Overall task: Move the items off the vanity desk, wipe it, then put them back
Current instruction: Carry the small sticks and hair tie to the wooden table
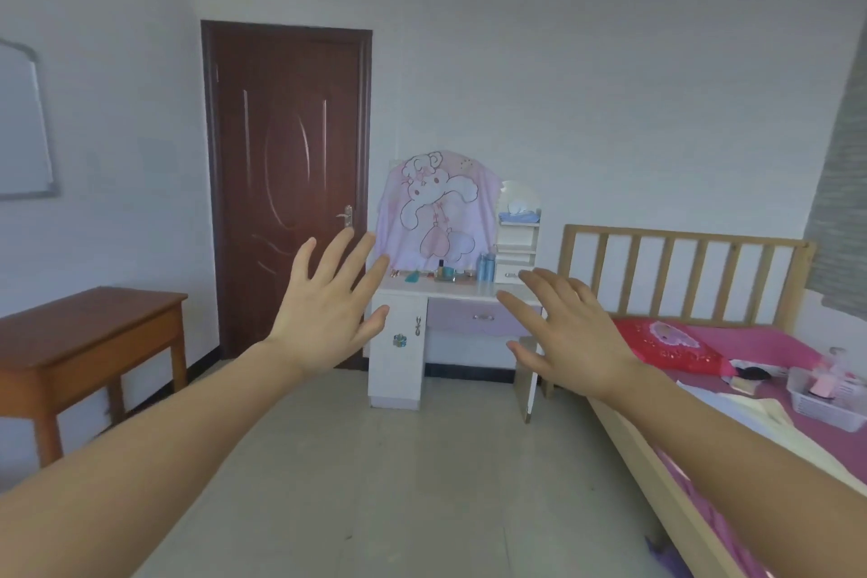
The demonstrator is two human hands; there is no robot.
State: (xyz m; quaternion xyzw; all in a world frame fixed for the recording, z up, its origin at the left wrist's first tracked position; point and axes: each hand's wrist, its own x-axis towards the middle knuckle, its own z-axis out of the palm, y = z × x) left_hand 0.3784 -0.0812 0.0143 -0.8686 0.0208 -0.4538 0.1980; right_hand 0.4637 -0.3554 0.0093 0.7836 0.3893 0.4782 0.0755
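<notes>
A white vanity desk [462, 292] with a lilac drawer stands against the far wall, across the room from me. Several small cosmetics [445, 273] and two blue bottles [486, 267] sit on its top. A pink cartoon cloth [438, 211] drapes over its mirror. My left hand [328, 310] and my right hand [570, 331] are held out in front of me with fingers spread, holding nothing and well short of the desk.
A dark brown door [286, 183] is shut left of the desk. A brown wooden table [89, 333] stands at the left wall. A bed [732, 390] with pink bedding, a red pillow and a white basket [825, 394] fills the right. Tiled floor lies between.
</notes>
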